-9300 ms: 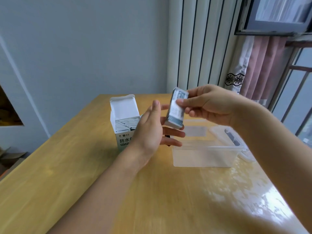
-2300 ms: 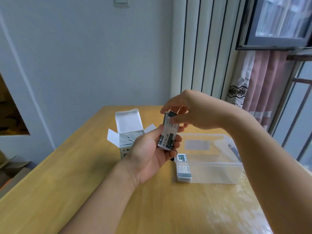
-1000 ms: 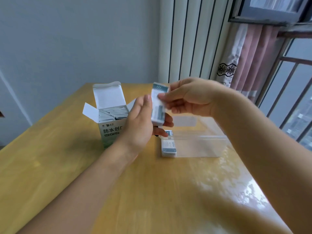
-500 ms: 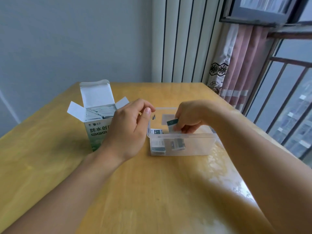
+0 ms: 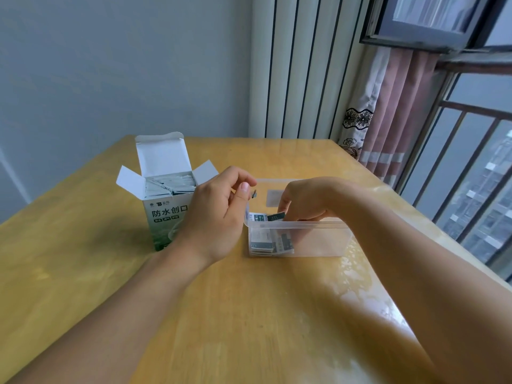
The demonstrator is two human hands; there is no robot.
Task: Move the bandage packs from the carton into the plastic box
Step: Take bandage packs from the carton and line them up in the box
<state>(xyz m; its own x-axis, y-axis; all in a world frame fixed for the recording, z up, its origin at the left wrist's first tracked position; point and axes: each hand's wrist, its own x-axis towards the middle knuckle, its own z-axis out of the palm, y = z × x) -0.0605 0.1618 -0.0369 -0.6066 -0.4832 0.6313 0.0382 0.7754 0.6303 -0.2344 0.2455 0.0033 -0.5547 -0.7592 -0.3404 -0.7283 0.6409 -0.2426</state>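
A white and green carton (image 5: 163, 217) stands open on the left of the wooden table, with several bandage packs (image 5: 169, 184) showing at its top. Right of it sits a clear plastic box (image 5: 318, 239). A flat stack of packs (image 5: 261, 241) lies at the box's left end. My right hand (image 5: 304, 200) reaches down into the box and pinches a bandage pack (image 5: 277, 217) standing on edge beside that stack. My left hand (image 5: 219, 214) hovers between carton and box, fingers loosely curled, holding nothing.
The wooden table (image 5: 249, 314) is glossy at its right side. A striped radiator panel (image 5: 299, 65) and a pink curtain (image 5: 388, 112) stand behind it. A barred window (image 5: 476, 167) runs along the right.
My right hand carried a pack from chest height down into the plastic box and has pushed it a little lower. My left hand let go of that pack and stays beside the box.
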